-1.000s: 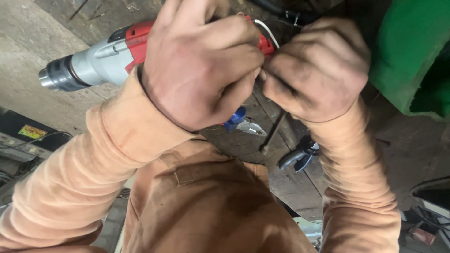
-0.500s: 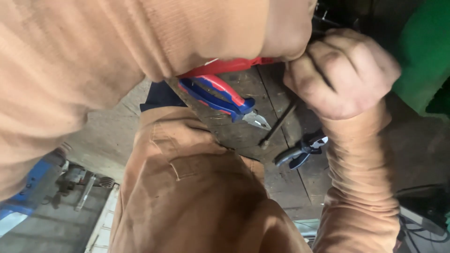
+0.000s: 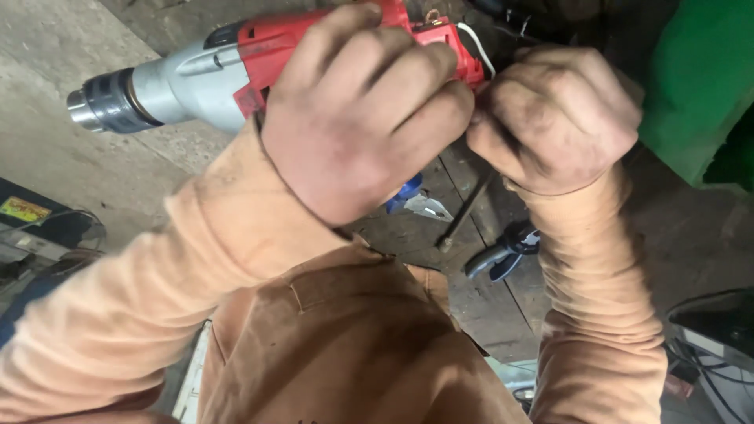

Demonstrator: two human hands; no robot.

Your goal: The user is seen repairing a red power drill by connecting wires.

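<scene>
Drill: one, red and grey (image 3: 196, 74), gripped by left hand (image 3: 365, 118).
Right hand (image 3: 554, 118): fisted at drill's rear, contents unclear.
Pliers: two, on bench (image 3: 487, 306) below.

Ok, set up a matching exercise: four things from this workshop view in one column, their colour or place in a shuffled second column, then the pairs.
Things:
1. drill
2. pliers
3. left hand
4. metal rod

Descriptions:
A. dark handles, lying on the floor
B. wrapped over the red body
C. red and grey, chuck pointing left
D. thin, slanted on the floor below the right hand

Pairs: 1-C, 2-A, 3-B, 4-D
</scene>
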